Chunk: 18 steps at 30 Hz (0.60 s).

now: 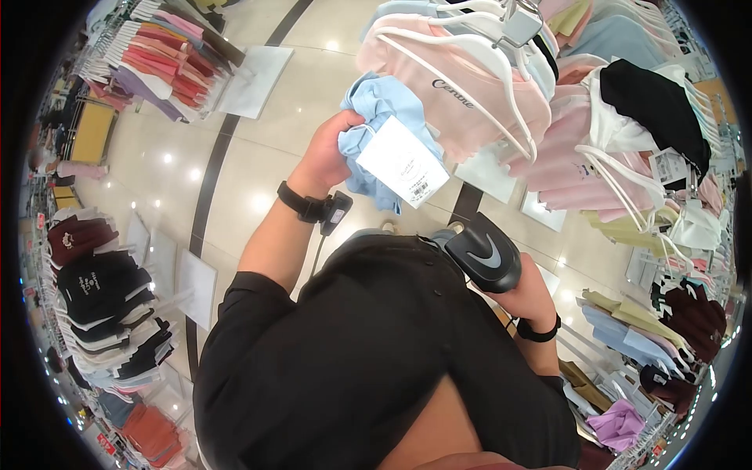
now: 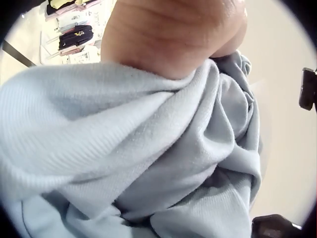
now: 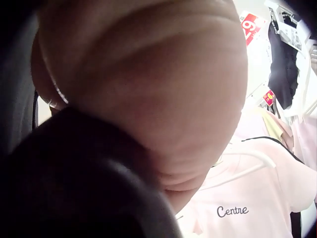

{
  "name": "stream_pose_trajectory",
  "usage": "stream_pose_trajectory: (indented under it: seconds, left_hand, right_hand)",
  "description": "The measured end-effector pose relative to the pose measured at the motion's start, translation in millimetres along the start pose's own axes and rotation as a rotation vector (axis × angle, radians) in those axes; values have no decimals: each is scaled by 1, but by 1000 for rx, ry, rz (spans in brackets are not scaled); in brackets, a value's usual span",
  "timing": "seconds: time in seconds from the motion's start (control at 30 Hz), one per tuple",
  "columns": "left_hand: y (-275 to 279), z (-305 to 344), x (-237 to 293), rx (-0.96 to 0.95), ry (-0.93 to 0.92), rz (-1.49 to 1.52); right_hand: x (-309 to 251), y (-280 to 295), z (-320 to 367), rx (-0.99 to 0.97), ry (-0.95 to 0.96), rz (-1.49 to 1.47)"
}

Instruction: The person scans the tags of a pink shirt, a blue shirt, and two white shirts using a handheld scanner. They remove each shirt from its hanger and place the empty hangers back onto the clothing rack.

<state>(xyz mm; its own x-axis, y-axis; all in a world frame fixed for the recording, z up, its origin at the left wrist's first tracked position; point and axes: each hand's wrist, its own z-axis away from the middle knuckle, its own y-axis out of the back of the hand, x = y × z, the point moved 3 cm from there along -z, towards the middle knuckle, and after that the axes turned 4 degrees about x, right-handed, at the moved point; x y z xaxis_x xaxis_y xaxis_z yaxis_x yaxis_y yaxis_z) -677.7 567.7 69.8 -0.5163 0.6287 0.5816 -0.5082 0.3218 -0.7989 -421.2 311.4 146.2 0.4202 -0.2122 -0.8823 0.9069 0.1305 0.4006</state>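
Pale-blue ribbed-knit garment [image 1: 384, 98], far left: my left hand [image 1: 327, 150] is gripping it, fingers bunching cloth; I am judging it light, soft, stretchy, best held by gathered folds. Black plastic scanner [image 1: 487, 254], near right: my right hand's [image 1: 533, 288] fingers are gripping it.

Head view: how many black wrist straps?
2: left strap, by the left hand, which holds a light blue garment; right strap, by the right hand, which holds a black scanner.
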Motion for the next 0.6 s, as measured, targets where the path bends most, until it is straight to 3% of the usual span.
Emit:
stream_pose_trajectory:
  seconds: [0.6]
  left_hand:
    - [8, 15, -1, 27, 15, 9]
  right_hand:
    - [8, -9, 6, -51, 9, -31]
